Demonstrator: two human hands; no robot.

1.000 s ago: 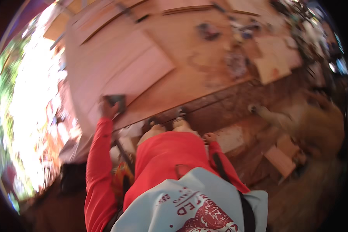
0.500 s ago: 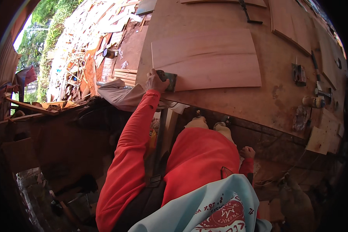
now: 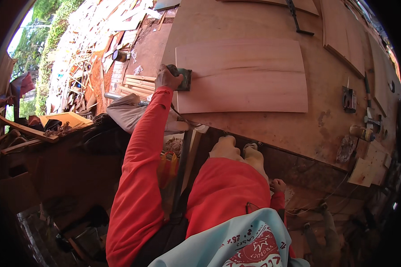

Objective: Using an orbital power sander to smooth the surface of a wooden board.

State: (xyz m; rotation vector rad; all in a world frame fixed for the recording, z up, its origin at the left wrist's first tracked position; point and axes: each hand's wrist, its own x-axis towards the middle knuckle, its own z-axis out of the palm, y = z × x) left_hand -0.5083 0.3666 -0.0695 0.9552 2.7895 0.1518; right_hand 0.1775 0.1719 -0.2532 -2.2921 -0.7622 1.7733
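Note:
My left hand is wrapped round the top of a green power sander. The sander's flat base sits over the left edge of a pale reddish wooden board, about midway along that edge. The board lies flat on a large plywood-topped worktable, near its front left. A cord runs from the sander toward the table's front edge. Down at my right side, apart from the table, hangs my right hand, its fingers curled in with nothing visible in them.
On the table's right are a clamp, a yellowish roll or can and a small dark tool. More boards lie at the far right, by a black metal bar. A pale cloth bundle hangs left; scrap wood covers the ground beyond.
My left hand has moved the sander away from me along the board's left edge, from the near corner. The whole view has shifted slightly. My right hand still hangs low.

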